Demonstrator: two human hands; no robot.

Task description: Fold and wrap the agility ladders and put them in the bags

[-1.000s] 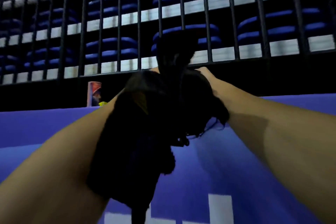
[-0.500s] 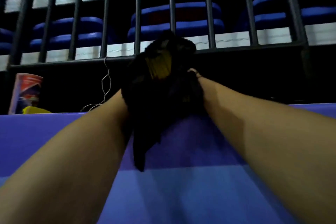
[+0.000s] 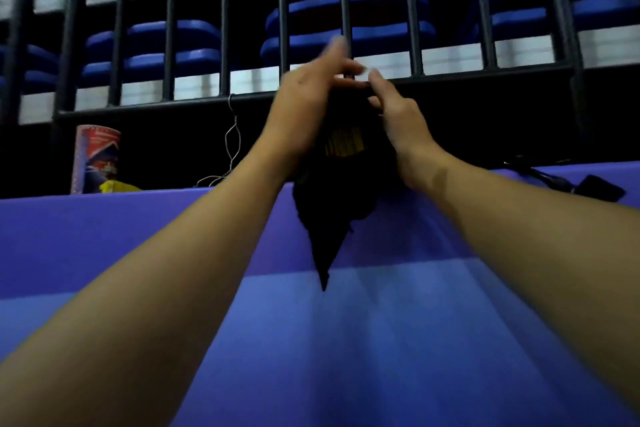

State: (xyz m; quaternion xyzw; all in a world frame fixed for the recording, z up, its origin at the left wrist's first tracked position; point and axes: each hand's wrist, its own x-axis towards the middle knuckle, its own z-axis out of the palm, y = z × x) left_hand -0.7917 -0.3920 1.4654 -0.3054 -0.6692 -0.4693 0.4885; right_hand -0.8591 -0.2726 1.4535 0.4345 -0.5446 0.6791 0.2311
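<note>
Both hands work the mouth of the black bag (image 3: pixel 332 204) hanging between them: left hand (image 3: pixel 304 104) and right hand (image 3: pixel 398 114) pinch its top, likely cinching it over the yellow ladder (image 3: pixel 343 146) inside

Left hand (image 3: pixel 304 107) and right hand (image 3: pixel 398 114) raised, fingers pinching.

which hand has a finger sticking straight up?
The left hand. One finger points up past the railing, while the right hand keeps its fingers curled, pinching the top of the black bag.
</note>
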